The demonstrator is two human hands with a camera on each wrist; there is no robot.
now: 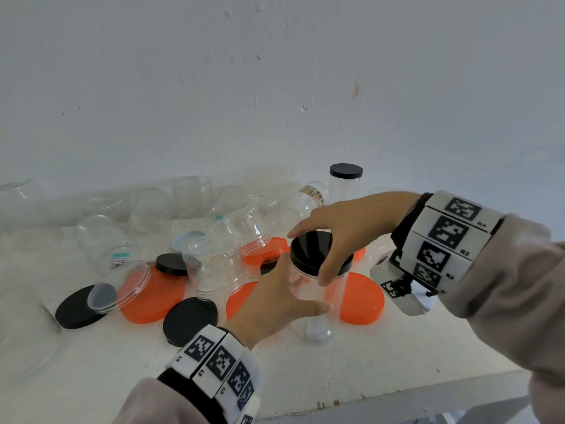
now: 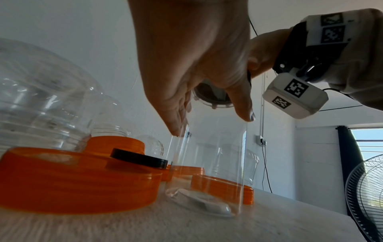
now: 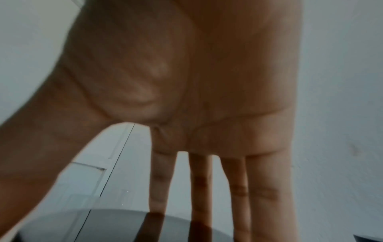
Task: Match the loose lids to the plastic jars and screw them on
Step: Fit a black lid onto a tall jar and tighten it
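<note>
A tall clear plastic jar [image 1: 305,290] stands upright near the middle of the white table [image 1: 382,356], with a small white packet [image 1: 316,332] lying in its bottom. My left hand [image 1: 275,301] grips the jar's body, thumb across the front and fingers behind. In the left wrist view this hand [image 2: 196,65] wraps the jar [image 2: 207,172] from above. A glossy black lid [image 1: 308,252] sits on the jar's mouth. My right hand [image 1: 345,228] spans the lid, fingers over the top and thumb down the near rim. The right wrist view shows its fingers [image 3: 259,188] reaching onto the lid [image 3: 103,226].
Loose orange lids [image 1: 360,298] [image 1: 153,295] and black lids [image 1: 189,319] [image 1: 79,310] lie around the jar. Several open clear jars [image 1: 214,264] stand or lie to the left and behind. A jar capped in black [image 1: 345,179] stands by the wall. The table's front edge [image 1: 397,396] is close.
</note>
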